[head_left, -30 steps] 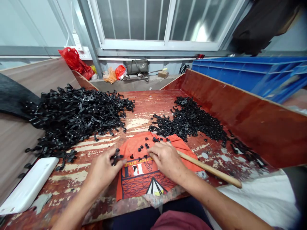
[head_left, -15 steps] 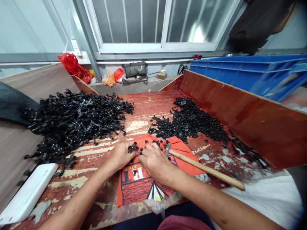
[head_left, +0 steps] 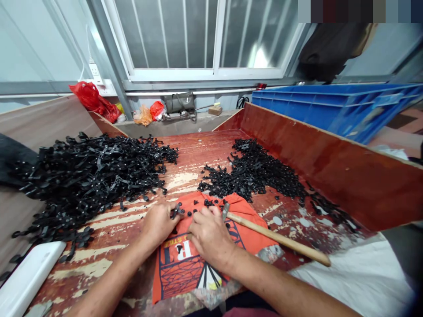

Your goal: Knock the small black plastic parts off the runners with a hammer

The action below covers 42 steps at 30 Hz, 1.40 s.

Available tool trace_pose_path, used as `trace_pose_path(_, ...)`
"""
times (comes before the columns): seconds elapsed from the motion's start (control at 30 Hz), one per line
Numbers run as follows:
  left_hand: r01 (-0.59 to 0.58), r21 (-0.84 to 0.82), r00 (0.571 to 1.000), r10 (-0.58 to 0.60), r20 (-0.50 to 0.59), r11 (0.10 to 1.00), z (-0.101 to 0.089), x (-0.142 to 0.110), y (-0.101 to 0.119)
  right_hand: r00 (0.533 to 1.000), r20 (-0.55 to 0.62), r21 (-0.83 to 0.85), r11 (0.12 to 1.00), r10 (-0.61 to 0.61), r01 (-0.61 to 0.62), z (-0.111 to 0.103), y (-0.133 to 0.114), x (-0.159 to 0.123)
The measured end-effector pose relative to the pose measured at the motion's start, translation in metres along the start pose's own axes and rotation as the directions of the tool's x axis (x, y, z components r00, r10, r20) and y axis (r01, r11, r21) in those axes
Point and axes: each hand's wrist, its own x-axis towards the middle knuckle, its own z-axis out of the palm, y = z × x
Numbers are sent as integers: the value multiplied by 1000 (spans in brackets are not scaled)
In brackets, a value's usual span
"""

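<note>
My left hand (head_left: 161,223) is closed on a small black plastic part (head_left: 177,211) with round ends, held over the upper left of an orange printed cloth (head_left: 175,281). To its right, my right hand (head_left: 209,237) rests low on the same cloth with its fingers curled together; whatever they hold is hidden. Several small black pieces (head_left: 209,203) lie on the cloth just beyond my right fingertips. A hammer (head_left: 280,239) with a wooden handle lies beside my right hand, its metal head on the cloth.
A large heap of black parts (head_left: 99,171) covers the left of the worn red tabletop (head_left: 194,143). Another black heap (head_left: 261,169) lies at the right, by a raised red board (head_left: 317,163). A white case (head_left: 33,277) sits front left; a blue crate (head_left: 330,105) stands behind the board.
The view has shifted, so the scene sits slightly lower and further left. My right hand has drawn a little nearer to me, while my left hand still holds the black part.
</note>
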Motion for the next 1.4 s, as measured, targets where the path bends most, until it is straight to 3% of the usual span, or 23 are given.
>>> trace_pose_path(0.13,-51,-27,998,52,42,998,-11,-2,-9,995,-35,-3,996,88,-88,-10,25,10)
trace_pose_path(0.23,-82,-75,996,84,25,994,-15,6,1,992,-53,-36,992,119,-121,-13,42,18)
trace_pose_path(0.37,-115,59,990,109,86,992,-9,20,19,997,-18,-70,995,72,-73,-4,43,26)
trace_pose_path(0.47,-96,163,993,83,85,982,-8,24,20,999,6,-83,995,52,-51,0,41,23)
trace_pose_path(0.63,-115,173,991,100,94,978,-22,13,21,998,31,-76,996,48,-45,-15,46,9)
trace_pose_path(0.8,-235,154,955,199,222,960,-27,-8,52,990,5,-94,986,140,-139,-31,60,21)
trace_pose_path(0.93,-283,275,947,221,234,919,-15,-16,73,991,112,-91,993,79,-68,-25,66,49)
trace_pose_path(1.1,-439,393,898,388,205,808,3,-28,80,956,293,-51,998,-20,37,-8,64,73)
trace_pose_path(1.23,-490,390,871,459,175,780,14,-41,80,926,374,-19,999,42,-38,-4,66,80)
trace_pose_path(1.4,-471,336,882,448,149,816,15,-50,82,876,465,17,988,130,-155,-9,63,81)
